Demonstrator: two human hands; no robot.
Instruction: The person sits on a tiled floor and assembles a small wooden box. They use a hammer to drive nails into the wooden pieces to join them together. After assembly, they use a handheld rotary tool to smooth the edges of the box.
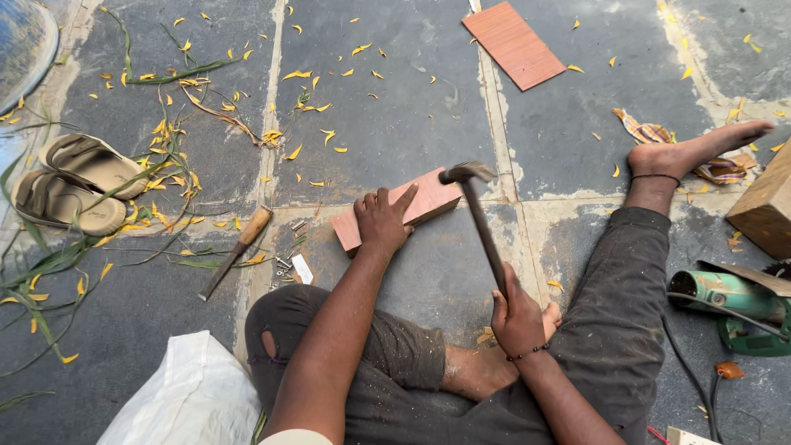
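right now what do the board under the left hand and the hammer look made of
Board: looks like wood or laminated ply, smooth matt reddish-brown face, pressed by the left hand.
Hammer: dark, dull head, probably steel; thin dark handle, metal or wood unclear, gripped by the right hand.

— Are we seeing any packages, labels, signs or screens down here?

— We are seeing only one package: a white plastic bag (185,401) lying crumpled on the stone floor (387,124) at the lower left, just beside our bent left knee.

— Any labels or screens?

— We are finding none.
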